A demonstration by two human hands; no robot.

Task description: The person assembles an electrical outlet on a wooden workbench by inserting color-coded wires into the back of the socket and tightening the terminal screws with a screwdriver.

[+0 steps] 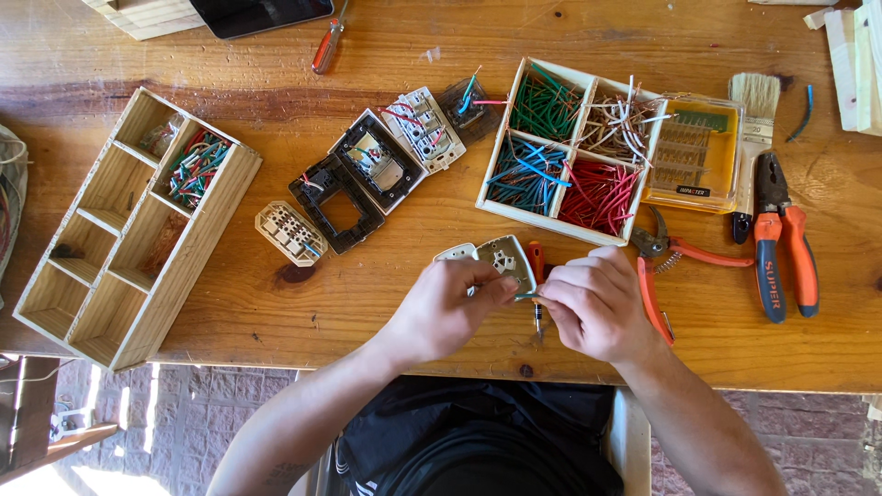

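My left hand [450,308] grips a grey-white switch module [503,257] near the table's front edge, back side up. My right hand [597,303] is closed around a small orange-handled screwdriver [536,262]; its dark tip pokes out below my fingers, right beside the module. Both hands touch at the module. Beyond them lie taken-apart switch parts: a black frame [335,207], a switch plate with wires [381,163], a white module with red wires [423,129] and a small cream block [290,232].
A wooden tray [574,152] holds green, blue, red and mixed wire bits. A yellow bit case [694,156], brush [755,115], orange pliers [781,239] and cutters [666,262] lie right. A long divided wooden box [119,230] sits left. A red screwdriver [328,41] lies at the back.
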